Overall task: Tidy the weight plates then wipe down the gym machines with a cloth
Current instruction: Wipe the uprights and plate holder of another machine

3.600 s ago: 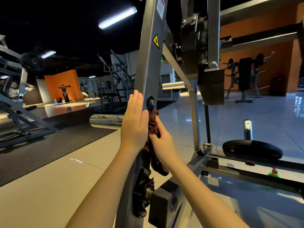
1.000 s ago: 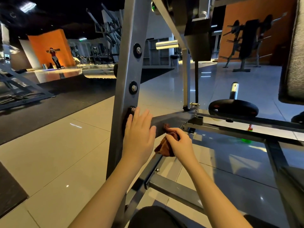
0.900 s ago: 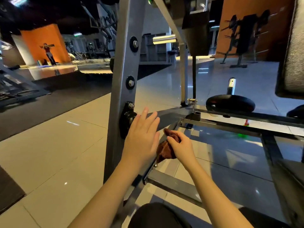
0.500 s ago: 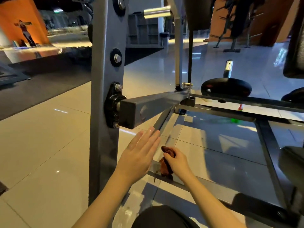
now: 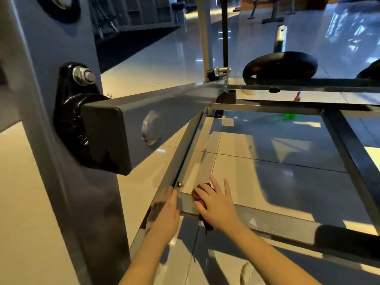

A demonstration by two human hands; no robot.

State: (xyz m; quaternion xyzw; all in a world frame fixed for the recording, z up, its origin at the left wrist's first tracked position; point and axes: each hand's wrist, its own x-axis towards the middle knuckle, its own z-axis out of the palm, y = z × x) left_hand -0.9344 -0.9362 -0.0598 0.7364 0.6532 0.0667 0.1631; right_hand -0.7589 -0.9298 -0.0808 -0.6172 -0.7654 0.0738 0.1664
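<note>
I am low down at the grey gym machine. My right hand (image 5: 218,206) lies on its low floor crossbar (image 5: 277,221) and presses a brown cloth (image 5: 202,186) onto it. Thumb and forefinger wrap the bunched cloth, and the other fingers stretch forward. My left hand (image 5: 166,214) rests flat, fingers straight, on the frame corner just left of the cloth. A black weight plate (image 5: 279,65) sits on a peg at the far side of the frame.
The wide grey upright post (image 5: 41,140) stands close on my left. Its square pivot arm (image 5: 164,112) juts out at head height above my hands. A small green and red object (image 5: 290,115) lies on the glossy tiled floor beyond the frame rails.
Both hands have come down from the upright and pivot arm to the floor frame. The cloth now presses on the low crossbar, and my view has dropped and moved closer.
</note>
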